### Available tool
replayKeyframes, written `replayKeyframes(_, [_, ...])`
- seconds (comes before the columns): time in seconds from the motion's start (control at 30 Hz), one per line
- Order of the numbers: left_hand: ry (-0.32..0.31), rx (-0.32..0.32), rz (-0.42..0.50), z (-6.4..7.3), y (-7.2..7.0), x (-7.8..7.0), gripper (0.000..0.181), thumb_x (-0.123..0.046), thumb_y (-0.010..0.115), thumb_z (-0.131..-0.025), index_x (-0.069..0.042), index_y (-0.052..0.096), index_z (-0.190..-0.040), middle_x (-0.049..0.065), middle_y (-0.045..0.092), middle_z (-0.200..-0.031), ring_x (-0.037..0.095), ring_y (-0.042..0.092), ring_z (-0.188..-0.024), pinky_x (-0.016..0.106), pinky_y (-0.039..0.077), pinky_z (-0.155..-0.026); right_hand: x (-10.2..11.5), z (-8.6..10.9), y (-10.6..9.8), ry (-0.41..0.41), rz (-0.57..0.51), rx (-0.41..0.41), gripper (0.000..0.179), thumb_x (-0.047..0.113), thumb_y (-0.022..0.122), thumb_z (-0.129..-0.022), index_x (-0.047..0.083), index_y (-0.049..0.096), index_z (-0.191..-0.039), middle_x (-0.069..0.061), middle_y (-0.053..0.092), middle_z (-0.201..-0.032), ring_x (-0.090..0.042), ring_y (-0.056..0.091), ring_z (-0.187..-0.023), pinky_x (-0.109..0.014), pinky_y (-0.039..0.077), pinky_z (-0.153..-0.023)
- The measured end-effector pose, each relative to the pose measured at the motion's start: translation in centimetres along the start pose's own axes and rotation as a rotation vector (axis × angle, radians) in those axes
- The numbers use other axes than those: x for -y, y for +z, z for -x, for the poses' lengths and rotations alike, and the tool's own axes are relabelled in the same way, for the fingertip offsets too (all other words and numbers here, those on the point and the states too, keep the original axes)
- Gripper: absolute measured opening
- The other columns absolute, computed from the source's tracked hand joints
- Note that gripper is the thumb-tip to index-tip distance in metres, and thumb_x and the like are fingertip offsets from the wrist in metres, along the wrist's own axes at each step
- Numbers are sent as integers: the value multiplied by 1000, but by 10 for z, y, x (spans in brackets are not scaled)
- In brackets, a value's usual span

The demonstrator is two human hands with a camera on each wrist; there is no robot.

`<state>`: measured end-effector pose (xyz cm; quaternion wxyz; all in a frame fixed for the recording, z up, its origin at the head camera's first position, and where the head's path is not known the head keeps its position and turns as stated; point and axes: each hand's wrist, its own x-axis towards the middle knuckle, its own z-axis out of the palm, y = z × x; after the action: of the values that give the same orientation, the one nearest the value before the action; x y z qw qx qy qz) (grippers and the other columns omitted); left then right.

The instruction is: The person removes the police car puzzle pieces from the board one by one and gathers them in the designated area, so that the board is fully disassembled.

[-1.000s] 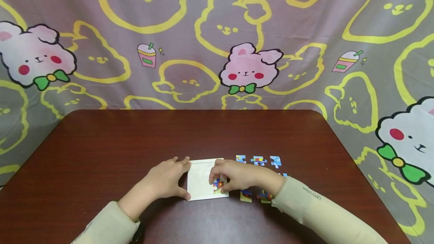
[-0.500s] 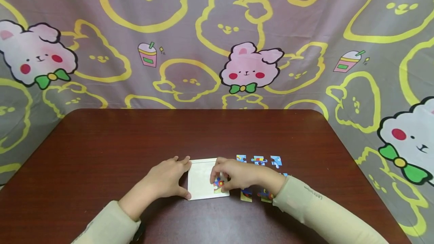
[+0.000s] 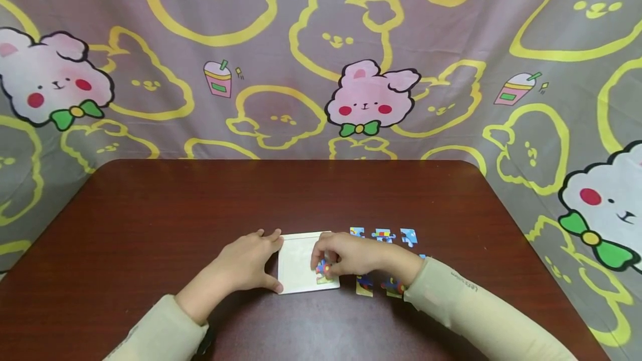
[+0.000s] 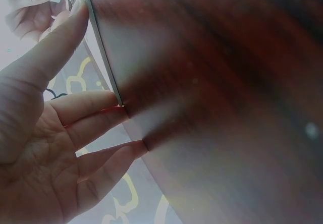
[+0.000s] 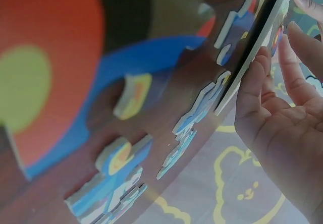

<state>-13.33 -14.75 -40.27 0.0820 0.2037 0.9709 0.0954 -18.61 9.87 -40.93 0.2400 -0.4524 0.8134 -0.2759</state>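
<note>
A pale square puzzle tray (image 3: pixel 297 263) lies flat near the front of the table. My left hand (image 3: pixel 247 263) spans its left side, thumb at the near corner and fingers at the far one. In the left wrist view those fingers (image 4: pixel 96 128) are fairly straight, tips down at the table and tray edge. Over the tray's right part, my right hand (image 3: pixel 353 255) has thumb and fingers about a colourful puzzle piece (image 3: pixel 321 278) and pinches it near the lower right corner. In the right wrist view this piece (image 5: pixel 276 41) is mostly hidden by fingers.
Right of the tray lie several loose pieces, among them a blue corner piece (image 3: pixel 408 236), a red-and-blue piece (image 3: pixel 383 235) and a yellow-edged piece (image 3: pixel 364 286). My right forearm (image 3: pixel 451 299) passes over part of them. A patterned curtain (image 3: pixel 281 60) hangs behind the table (image 3: pixel 251 194).
My right thumb has slid slightly up and away from the tray's near edge, and more of the piece's lower part shows. The left hand and the tray stay in place.
</note>
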Motion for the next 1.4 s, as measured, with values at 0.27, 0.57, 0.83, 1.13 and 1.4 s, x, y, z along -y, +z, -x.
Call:
replayKeyframes(0.27, [-4, 3, -7, -1, -3, 0, 91, -48, 90, -65, -1, 58, -137, 18, 51, -148, 47, 50, -133, 59, 47, -101, 0, -3, -2, 5, -76, 35, 19, -2, 68, -89, 10, 66, -104, -3, 67, -88, 0, 52, -67, -17, 47, -65])
replayKeyframes(0.57, [5, 4, -14, -2, -3, 0, 91, -48, 90, -65, -2, 58, -137, 19, 52, -148, 47, 50, -132, 59, 47, -101, 0, -5, -1, -2, -56, 7, 18, -4, 66, -90, 10, 67, -101, 4, 65, -83, 1, 52, -70, -18, 48, -67])
replayKeyframes(0.83, [3, 6, -17, -2, -3, 0, 91, -49, 89, -65, -3, 58, -137, 18, 51, -148, 47, 50, -133, 60, 47, -100, 1, -3, -2, -2, -54, -8, 16, -2, 67, -90, 11, 68, -101, 4, 66, -85, 1, 52, -73, -19, 49, -70])
replayKeyframes(1.13, [17, -1, -17, -1, -3, 0, 91, -47, 90, -65, -1, 58, -137, 19, 52, -147, 47, 52, -131, 58, 47, -102, -3, 7, -5, 17, -103, -18, 15, -2, 66, -91, 9, 68, -101, 1, 65, -85, -2, 51, -70, -18, 47, -67])
replayKeyframes(1.4, [23, -5, -18, 1, -2, 2, 92, -48, 89, -65, -1, 57, -138, 16, 51, -149, 45, 51, -132, 56, 46, -104, -8, 23, -11, 0, -88, -59, 15, -1, 67, -91, 10, 68, -100, 2, 65, -81, -1, 54, -74, -21, 49, -72])
